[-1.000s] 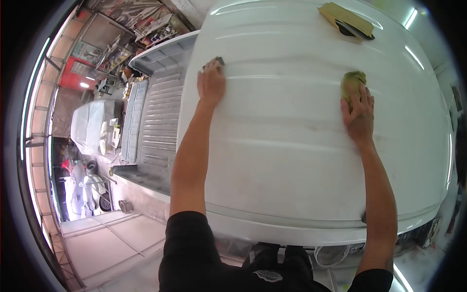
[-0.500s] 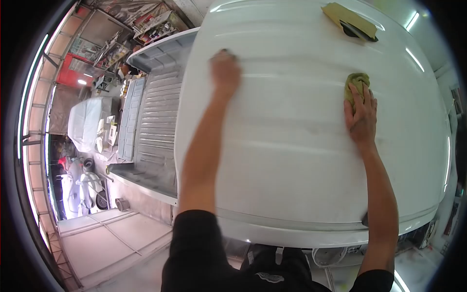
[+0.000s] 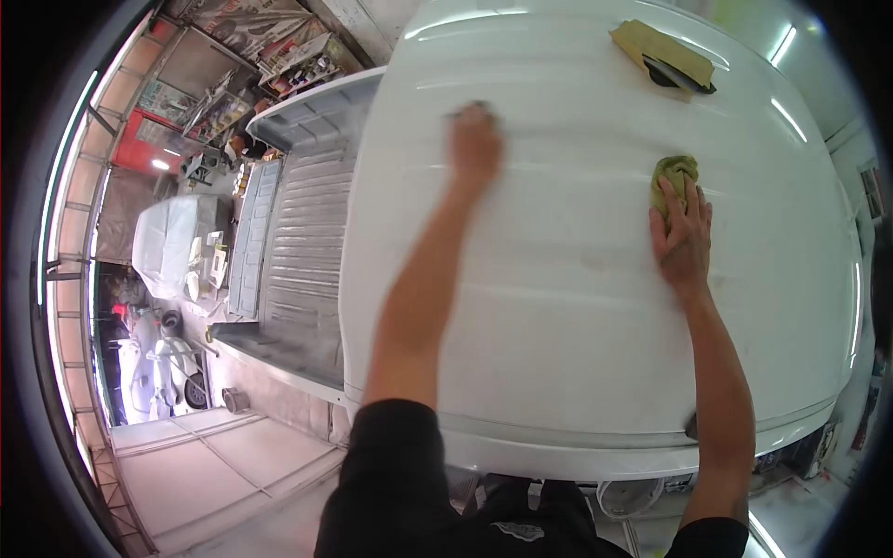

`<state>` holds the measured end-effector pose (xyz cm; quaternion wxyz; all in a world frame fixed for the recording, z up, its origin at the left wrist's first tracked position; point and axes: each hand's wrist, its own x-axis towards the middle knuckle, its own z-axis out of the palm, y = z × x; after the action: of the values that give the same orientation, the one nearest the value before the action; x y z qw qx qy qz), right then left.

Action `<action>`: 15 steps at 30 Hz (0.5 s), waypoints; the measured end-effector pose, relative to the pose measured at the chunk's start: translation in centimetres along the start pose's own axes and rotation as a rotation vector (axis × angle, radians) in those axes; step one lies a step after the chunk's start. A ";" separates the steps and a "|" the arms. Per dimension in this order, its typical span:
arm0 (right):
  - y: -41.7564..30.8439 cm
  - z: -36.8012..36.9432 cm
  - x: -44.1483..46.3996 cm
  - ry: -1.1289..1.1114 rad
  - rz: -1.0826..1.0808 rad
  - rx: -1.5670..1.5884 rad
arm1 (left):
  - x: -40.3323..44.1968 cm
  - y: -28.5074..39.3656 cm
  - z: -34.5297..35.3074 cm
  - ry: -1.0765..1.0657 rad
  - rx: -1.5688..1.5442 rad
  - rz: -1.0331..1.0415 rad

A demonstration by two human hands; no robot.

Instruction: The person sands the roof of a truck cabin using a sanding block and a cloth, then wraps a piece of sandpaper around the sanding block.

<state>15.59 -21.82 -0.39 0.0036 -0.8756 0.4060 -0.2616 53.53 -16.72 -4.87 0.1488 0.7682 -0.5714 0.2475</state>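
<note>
A white vehicle roof (image 3: 558,344) fills the middle of the view. My left hand (image 3: 476,149) is closed over its far left part and smeared by motion. Something small and dark shows at the fingertips, too blurred to name. On the right, my right hand (image 3: 684,242) presses on a bunched olive-green cloth (image 3: 673,173) that rests on the roof, the fingers curled over it. A faint brownish smudge marks the surface between the two arms.
At the far right of the roof lies a folded brown paper (image 3: 665,54) with a dark flat piece (image 3: 665,74) under it. To the left is a grey ribbed truck bed (image 3: 312,219). Beyond stand a plastic-covered shape (image 3: 177,242), scooters (image 3: 153,358) and cluttered shelves (image 3: 302,65).
My left hand has swept to the right across the roof. The right hand and cloth appear slightly lower and to the left, while the whole view has shifted a little.
</note>
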 end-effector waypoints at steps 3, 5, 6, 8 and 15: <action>0.4 0.5 -0.1 0.027 -0.048 0.010 | 0.3 9.4 -1.2 0.075 -0.350 0.052; 0.5 0.5 0.0 0.011 -0.032 0.003 | 1.2 7.3 -3.5 -0.154 -0.524 0.087; 0.3 0.6 0.0 0.000 -0.016 0.011 | -0.1 2.2 2.2 0.120 -0.322 0.082; 0.1 0.3 0.5 0.015 -0.065 0.047 | -2.0 -10.3 4.1 0.277 -0.349 0.006; 0.2 0.1 0.4 0.033 -0.039 0.003 | -0.1 -0.1 3.4 0.102 -0.252 -0.074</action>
<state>15.68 -22.26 -0.37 -0.0069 -0.8789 0.3885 -0.2768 54.29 -18.31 -7.74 0.2821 0.7504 -0.5607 0.2069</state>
